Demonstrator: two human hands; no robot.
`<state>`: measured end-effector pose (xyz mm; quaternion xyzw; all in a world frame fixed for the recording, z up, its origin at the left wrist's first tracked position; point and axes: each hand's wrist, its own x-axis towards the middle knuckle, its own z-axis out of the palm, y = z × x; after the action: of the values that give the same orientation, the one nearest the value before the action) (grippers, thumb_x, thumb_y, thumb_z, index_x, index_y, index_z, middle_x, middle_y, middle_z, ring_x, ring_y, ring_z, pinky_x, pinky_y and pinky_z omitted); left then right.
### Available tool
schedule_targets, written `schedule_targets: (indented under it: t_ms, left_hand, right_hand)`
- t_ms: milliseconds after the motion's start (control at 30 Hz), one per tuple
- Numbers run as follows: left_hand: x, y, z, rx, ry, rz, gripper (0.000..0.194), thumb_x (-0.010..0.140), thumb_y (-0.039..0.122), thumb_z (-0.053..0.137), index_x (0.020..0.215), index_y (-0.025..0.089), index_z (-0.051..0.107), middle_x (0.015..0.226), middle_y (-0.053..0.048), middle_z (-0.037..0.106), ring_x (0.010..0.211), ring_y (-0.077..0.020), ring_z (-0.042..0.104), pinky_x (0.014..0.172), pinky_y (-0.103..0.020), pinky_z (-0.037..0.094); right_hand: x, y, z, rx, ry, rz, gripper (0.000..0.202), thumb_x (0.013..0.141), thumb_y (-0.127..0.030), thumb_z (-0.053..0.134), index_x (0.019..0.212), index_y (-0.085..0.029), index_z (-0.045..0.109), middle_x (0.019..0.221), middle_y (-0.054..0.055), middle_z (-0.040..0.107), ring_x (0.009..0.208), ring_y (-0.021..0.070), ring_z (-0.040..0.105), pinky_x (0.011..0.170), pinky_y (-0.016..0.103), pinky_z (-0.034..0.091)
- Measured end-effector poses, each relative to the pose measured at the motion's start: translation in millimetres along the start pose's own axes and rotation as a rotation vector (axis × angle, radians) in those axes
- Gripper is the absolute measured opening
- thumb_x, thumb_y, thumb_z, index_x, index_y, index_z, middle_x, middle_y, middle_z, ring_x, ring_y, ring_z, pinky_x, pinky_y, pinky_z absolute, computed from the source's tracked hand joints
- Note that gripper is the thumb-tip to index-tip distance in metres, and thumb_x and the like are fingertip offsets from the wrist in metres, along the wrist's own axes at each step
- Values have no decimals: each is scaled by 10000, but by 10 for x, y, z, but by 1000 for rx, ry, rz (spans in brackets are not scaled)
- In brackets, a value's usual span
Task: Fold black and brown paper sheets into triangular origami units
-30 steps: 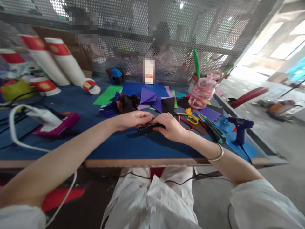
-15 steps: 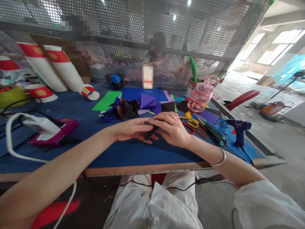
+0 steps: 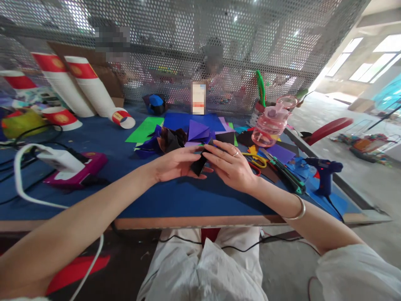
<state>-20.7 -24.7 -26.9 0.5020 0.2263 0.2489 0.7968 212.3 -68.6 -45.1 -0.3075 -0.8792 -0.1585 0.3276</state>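
Between my two hands is a small piece of folded black paper (image 3: 198,166), held just above the blue tabletop. My left hand (image 3: 179,164) is curled round its left side, with thumb and fingers on it. From the right, my right hand (image 3: 231,165) grips the same piece, its fingers partly covering it. Just behind my hands lie crumpled dark blue and black folded papers (image 3: 171,140) and a folded purple paper (image 3: 198,131). Scissors with yellow handles (image 3: 258,159) rest beside my right hand.
At right are a green utility knife (image 3: 286,173), a blue glue gun (image 3: 324,171) and a pink bottle (image 3: 270,125). Stacked paper cups (image 3: 90,85) and a purple power strip (image 3: 90,167) with cables stand at left. A phone (image 3: 198,98) leans against the perforated metal screen (image 3: 175,54).
My hands have drawn slightly apart, and more of the black paper shows between them. The whole view has shifted a little, so the table's things appear further right.
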Motion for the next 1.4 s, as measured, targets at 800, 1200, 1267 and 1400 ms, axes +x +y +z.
schedule_targets:
  t_ms: [800,1200,1267,1400]
  left_hand:
    - [42,-66,-53,65,304,171,482,589,67,870,1045,164,750,983,-57,792,896,-198,740,832,-280,580]
    - [65,-159,94,239,389,333,569,458,142,921,996,157,738,945,-21,786,904,-195,708,922,-318,533]
    - [62,-169,101,237,388,338,540,463,145,917,971,159,733,909,-14,783,873,-189,706,901,-316,538]
    - [62,-201,104,254,403,315,487,482,154,893,942,150,734,836,-8,771,807,-184,707,831,-308,551]
  right_hand:
    - [9,75,-5,42,25,41,193,969,-391,657,1014,-260,791,1071,36,797,1128,243,645,991,435,416]
    - [-9,19,123,268,162,417,147,855,-383,796,806,-249,757,995,54,705,1037,243,619,948,444,487]
    - [-7,0,124,275,225,498,239,816,-427,823,926,-239,724,1113,81,646,1110,266,593,979,471,494]
    - [-8,-18,156,376,283,596,615,768,-518,835,1246,-240,565,1304,130,557,1238,296,541,962,473,531]
